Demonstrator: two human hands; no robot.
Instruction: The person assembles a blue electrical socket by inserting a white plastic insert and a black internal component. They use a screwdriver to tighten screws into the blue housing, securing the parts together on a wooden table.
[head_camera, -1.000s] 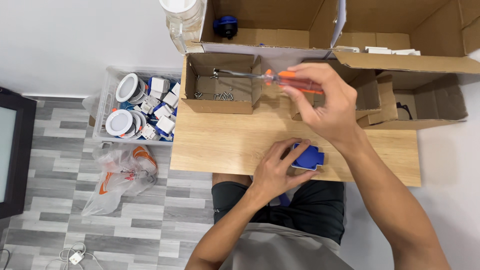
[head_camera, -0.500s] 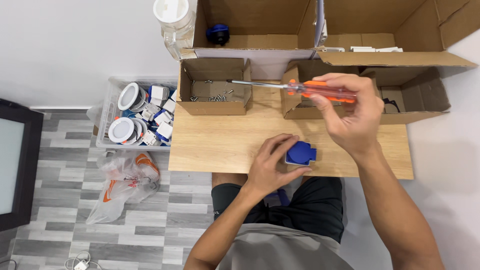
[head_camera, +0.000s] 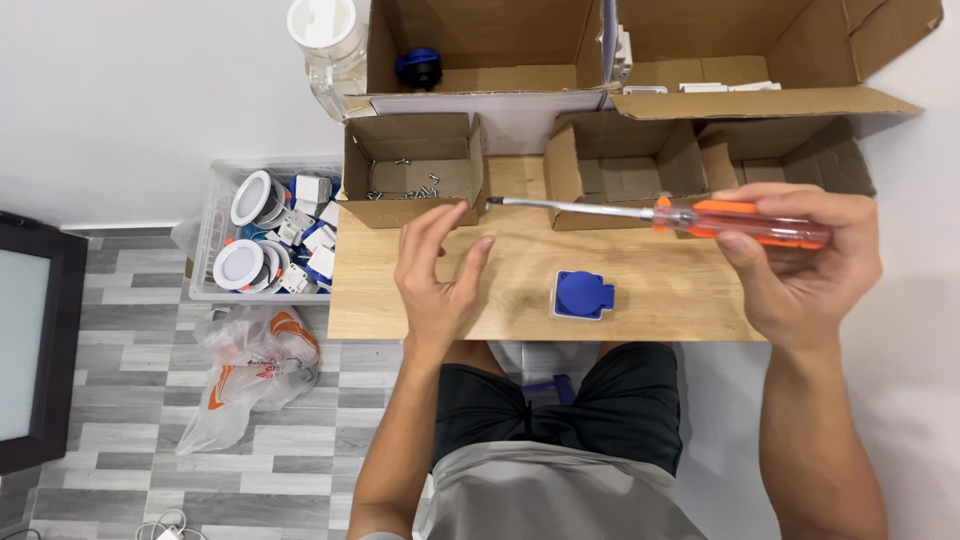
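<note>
Head view, left to right. Small carton of screws (head_camera: 412, 168): just beyond the left fingertips. Left hand (head_camera: 436, 270): fingers spread, empty, raised over the wooden table (head_camera: 420, 315). Blue socket (head_camera: 584, 294): flat on the table between the hands, untouched. Right hand (head_camera: 800, 262): fingers pinching the orange screwdriver (head_camera: 660, 214), shaft level, tip toward the left fingers.

Risk: the tip could jab the open palm.

Change: earlier the left hand covered the socket; now it is off.
</note>
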